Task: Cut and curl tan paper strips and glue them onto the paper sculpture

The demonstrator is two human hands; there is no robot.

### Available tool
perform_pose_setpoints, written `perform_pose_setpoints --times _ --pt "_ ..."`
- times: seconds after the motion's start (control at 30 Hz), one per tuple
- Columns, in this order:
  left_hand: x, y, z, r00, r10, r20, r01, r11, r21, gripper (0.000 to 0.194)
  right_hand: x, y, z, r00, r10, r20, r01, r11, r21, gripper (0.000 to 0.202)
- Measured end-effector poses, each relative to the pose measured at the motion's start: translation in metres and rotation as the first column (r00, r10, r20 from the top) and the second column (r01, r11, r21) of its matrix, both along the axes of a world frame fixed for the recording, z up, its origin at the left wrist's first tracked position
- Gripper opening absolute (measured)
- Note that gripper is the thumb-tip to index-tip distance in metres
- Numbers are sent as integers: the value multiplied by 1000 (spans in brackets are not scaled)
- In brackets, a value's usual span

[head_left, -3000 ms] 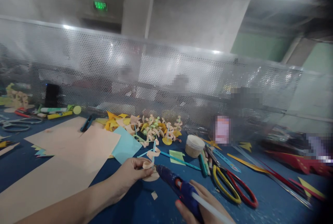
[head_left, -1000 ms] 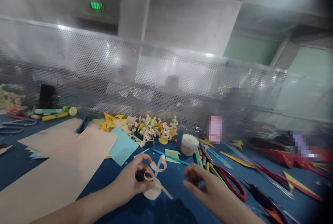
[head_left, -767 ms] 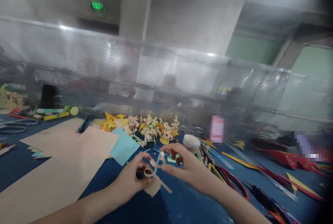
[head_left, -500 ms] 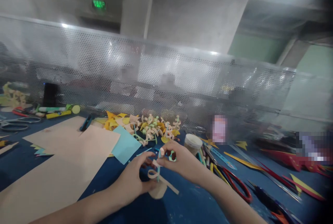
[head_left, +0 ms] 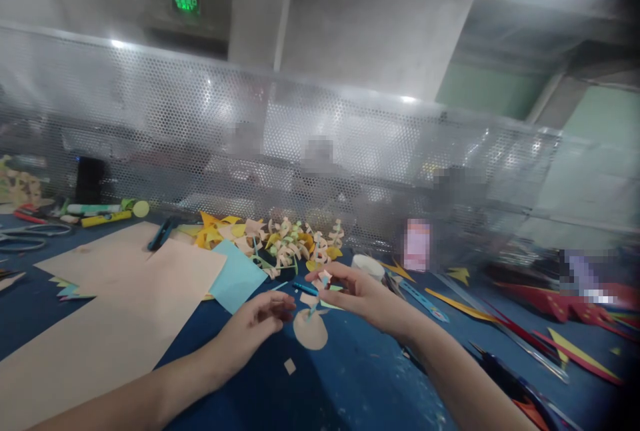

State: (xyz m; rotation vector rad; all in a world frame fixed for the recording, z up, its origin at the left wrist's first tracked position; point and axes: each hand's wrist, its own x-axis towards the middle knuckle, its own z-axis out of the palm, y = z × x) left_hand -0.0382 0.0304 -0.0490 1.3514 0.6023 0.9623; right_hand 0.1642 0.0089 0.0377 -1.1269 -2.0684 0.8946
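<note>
A small paper model with a round cream base and a thin blue stem is in front of me, tilted slightly to the right. Its top, a pale pink paper curl, sits between the thumb and fingers of my right hand. My left hand is just left of the stem, apart from it, with fingers loosely bent and nothing in them. A small cream paper square lies nearer me on the blue table. Behind the model there is a blue pen-like tool.
Large cream paper sheets and a light blue sheet lie left. Curled paper pieces are heaped behind. A white-lidded jar, a blue ruler and dark-handled tweezers lie right. A perforated metal screen stands behind.
My left hand has let go of the paper model and drawn left. The model has moved away from me with my right hand. The small cream square now shows on the table.
</note>
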Motion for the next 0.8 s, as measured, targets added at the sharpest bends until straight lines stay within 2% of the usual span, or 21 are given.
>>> perform_pose_setpoints --times 0.13,0.23,0.43,0.57,0.8 --pt "1 -1 2 997 20 -77 -15 997 72 23 -4 -4 2 998 57 -41 -59 998 -37 26" --pt "2 -2 3 992 -5 -123 19 993 115 25 -7 -4 -3 992 86 -92 -96 989 -114 28" --pt "1 -8 7 982 -45 -182 60 995 81 30 -10 -1 -10 971 89 -222 -153 945 -288 31" --pt "0 -9 8 971 -50 -232 75 992 100 28 -12 0 -11 964 68 -259 -147 942 -302 32" --pt "0 -2 -1 987 -64 -150 76 994 72 33 -14 0 -15 963 83 -258 -159 944 -288 31"
